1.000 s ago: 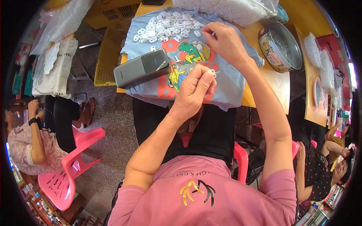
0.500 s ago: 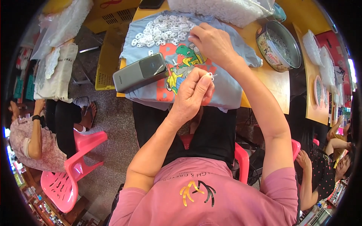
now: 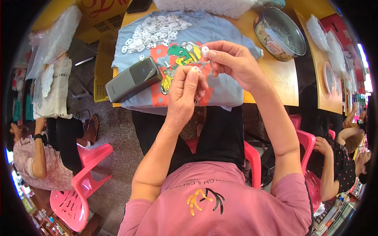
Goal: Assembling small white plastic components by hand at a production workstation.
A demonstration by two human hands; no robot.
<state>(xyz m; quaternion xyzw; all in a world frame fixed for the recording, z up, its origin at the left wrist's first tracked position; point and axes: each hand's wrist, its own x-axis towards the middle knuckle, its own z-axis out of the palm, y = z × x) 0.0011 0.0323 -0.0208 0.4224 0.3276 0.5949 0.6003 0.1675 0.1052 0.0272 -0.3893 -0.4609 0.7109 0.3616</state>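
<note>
My left hand is closed in a pinch, with a small white plastic piece poking out above the thumb. To its right and a little farther away, my right hand pinches a white oval plastic piece with a hole between thumb and fingertips. The two pieces are close but apart. Under both hands lies a blue-grey T-shirt with a dinosaur print. A heap of similar white plastic pieces is spread on its far left part, and a dark grey power bank rests on its left edge.
A round tin holding small clear bits stands at the right on the yellow table. Bulging clear plastic bags lie along the far edge. Other people sit on either side, one by a pink chair at left.
My right hand has come back from beside the heap toward my left hand, now showing an oval white piece in its fingertips. The whole view has shifted slightly.
</note>
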